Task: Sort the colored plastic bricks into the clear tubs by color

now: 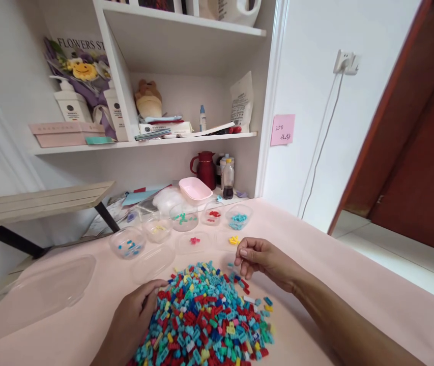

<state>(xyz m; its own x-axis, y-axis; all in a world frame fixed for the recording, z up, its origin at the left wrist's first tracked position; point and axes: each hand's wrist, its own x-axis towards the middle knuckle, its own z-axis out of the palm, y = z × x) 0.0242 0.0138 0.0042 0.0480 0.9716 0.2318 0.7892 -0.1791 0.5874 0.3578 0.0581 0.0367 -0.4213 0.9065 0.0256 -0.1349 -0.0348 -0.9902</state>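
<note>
A big heap of small plastic building bricks [205, 315] in blue, red, yellow, green and pink lies on the pink tabletop. At its left edge rests my left hand [135, 312], its fingers stretched out against the bricks and no brick visibly held; part of the fingers is hidden. Above the heap's upper right side is my right hand [258, 256], fingers curled and thumb pressed to them. Whatever it pinches, if anything, is too small to make out. Behind the heap stand clear bowls with sorted bricks: blue [131, 247], green [184, 218], red [213, 214] and turquoise [238, 218].
Yellow bricks [234, 240] and pink bricks [195, 241] lie in clear lids nearer me. A large clear lid [49, 284] is at the left. Farther back are a pink basin [196, 189], a red jug [206, 170] and a bottle [228, 180] beneath shelves.
</note>
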